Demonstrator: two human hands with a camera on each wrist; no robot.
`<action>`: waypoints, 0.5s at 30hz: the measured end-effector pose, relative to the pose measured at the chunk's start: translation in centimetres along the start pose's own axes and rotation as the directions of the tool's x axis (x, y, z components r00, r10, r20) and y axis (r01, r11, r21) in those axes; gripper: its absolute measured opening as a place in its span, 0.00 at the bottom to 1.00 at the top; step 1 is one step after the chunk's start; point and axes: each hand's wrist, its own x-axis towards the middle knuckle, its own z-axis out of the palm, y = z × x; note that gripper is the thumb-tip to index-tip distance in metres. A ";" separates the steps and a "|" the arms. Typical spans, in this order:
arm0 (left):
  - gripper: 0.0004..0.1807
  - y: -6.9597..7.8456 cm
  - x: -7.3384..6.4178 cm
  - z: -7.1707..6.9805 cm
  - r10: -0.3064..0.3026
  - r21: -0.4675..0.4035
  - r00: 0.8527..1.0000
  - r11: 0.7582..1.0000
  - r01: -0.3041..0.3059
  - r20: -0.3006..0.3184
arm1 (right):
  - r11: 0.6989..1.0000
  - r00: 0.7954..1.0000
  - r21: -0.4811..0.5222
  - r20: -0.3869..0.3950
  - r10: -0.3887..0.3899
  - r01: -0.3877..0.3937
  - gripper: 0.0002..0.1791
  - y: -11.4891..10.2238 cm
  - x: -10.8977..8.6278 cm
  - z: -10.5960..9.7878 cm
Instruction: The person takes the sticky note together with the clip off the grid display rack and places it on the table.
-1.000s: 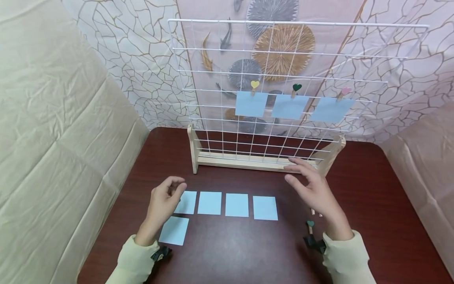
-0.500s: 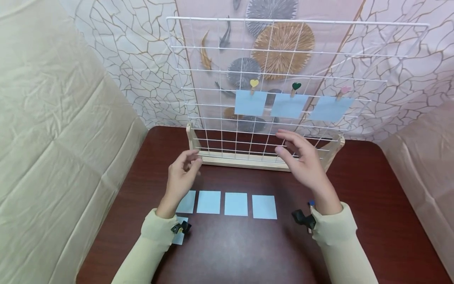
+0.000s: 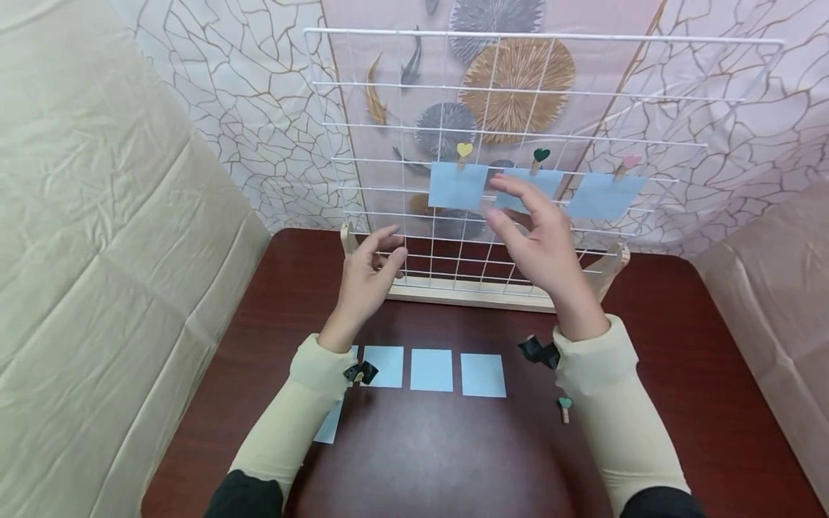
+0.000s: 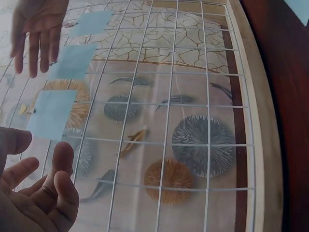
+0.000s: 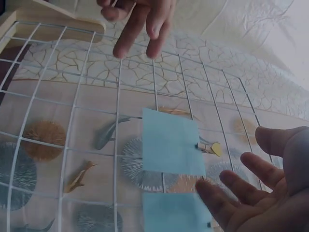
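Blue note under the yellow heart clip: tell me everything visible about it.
The blue note is a plain, smooth-looking, roughly square sheet, apparently paper, with no visible writing. It is the leftmost one hanging on the white wire grid in the head view, held near the middle of its top edge by the yellow heart clip. The right hand is close to its right edge; contact is unclear.

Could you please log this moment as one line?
left hand: holds nothing; right hand: holds nothing; wire grid: three clipped blue notes; table: loose blue notes, green-heart clip
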 end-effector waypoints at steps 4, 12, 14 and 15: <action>0.24 0.1 1.1 0.6 -0.010 -0.002 1.000 1.000 0.010 0.016 | 0.999 0.999 -0.034 -0.001 0.041 -0.041 0.22 -0.4 1.1 0.2; 0.25 0.4 2.8 0.6 0.002 -0.006 0.999 1.000 -0.001 0.039 | 0.998 0.999 -0.042 -0.016 0.042 -0.043 0.22 -0.6 2.7 0.6; 0.26 0.6 3.2 0.6 -0.001 -0.004 0.998 1.000 0.002 0.057 | 0.998 0.999 -0.048 -0.028 0.047 -0.048 0.22 -0.6 3.0 0.6; 0.27 0.8 3.3 0.6 -0.004 -0.007 0.998 1.000 0.004 0.068 | 0.997 0.998 -0.051 -0.030 0.053 -0.055 0.23 -0.6 3.2 0.6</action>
